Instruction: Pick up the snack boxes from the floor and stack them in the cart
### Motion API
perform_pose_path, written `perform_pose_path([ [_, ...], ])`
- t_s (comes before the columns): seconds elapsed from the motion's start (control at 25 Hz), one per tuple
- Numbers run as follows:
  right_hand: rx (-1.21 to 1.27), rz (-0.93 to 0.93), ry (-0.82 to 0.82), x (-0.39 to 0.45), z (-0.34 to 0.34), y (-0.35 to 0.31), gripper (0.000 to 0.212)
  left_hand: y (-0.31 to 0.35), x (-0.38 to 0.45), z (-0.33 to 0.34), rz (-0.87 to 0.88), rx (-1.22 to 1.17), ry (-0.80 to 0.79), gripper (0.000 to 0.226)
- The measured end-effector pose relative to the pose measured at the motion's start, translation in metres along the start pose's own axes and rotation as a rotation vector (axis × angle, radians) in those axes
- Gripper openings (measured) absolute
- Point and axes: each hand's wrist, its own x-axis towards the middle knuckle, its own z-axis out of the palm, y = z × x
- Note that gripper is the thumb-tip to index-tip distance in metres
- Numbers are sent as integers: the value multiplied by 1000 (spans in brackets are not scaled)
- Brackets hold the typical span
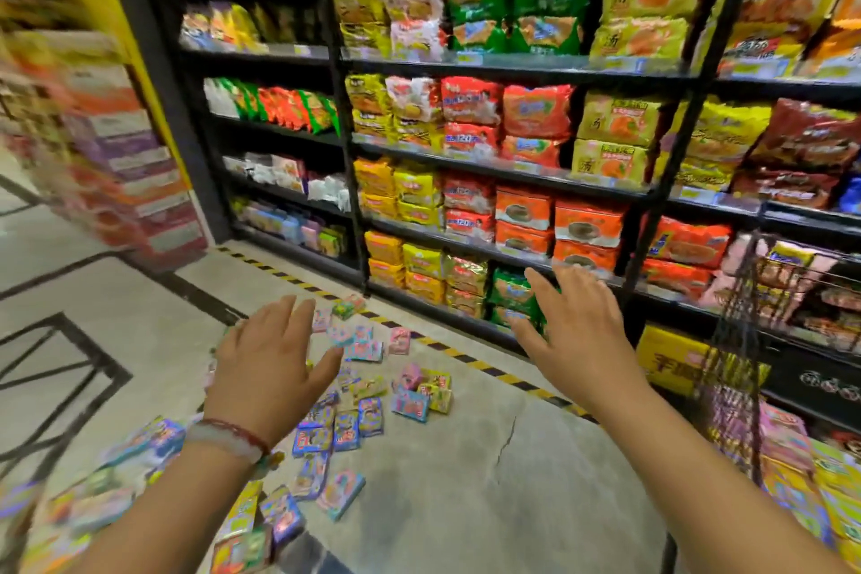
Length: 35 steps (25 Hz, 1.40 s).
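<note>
Several small colourful snack boxes lie scattered over the grey floor, from the striped tape line down to the bottom left. My left hand hovers above them with its fingers spread and holds nothing. My right hand is raised in front of the lowest shelf, fingers straight, also empty. The black wire cart stands at the right edge, with several boxes stacked inside it at the lower right.
Black shelves filled with noodle packets run along the back and right. A yellow-black tape line marks the floor before them. Stacked cartons rise at the left. Bare floor lies between the boxes and the cart.
</note>
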Motion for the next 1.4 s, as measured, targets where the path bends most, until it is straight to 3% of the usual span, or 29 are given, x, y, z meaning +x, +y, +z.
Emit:
perform_pose_path([
  [0.48, 19, -99, -59, 70, 57, -47, 62, -64, 29, 34, -154, 14, -30, 68],
  [0.92, 25, -196, -101, 221, 129, 7, 63, -39, 142, 128, -284, 35, -100, 71],
  [1.4, 55, -191, -139, 347, 235, 41, 74, -41, 265, 260, -241, -37, -137, 65],
])
